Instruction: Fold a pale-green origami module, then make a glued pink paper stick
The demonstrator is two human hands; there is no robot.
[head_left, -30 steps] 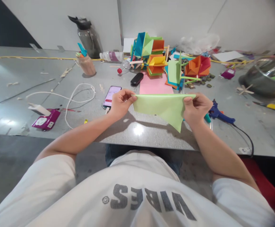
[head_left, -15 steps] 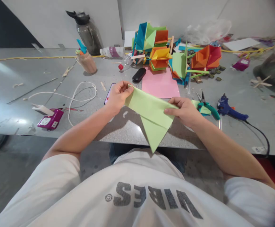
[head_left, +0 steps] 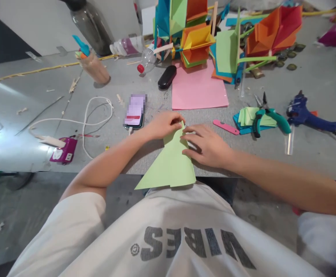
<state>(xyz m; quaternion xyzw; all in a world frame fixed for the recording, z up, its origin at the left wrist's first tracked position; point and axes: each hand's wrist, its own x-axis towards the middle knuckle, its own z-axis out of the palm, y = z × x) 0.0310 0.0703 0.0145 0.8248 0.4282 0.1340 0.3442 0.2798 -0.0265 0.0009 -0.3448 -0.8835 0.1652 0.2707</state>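
Folded light-green paper triangle (head_left: 170,165): flat on grey desk (head_left: 315,154), near edge, wide end overhanging toward person. Left hand (head_left: 163,124): fingers pinching apex. Right hand (head_left: 206,146): fingers spread, pressing right fold. Pink paper sheet (head_left: 198,88) behind; phone (head_left: 135,111) left.

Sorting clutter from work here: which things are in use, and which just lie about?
In use: green paper, left hand, right hand.
Lying about: phone, pink sheet, pliers, glue gun, cable.
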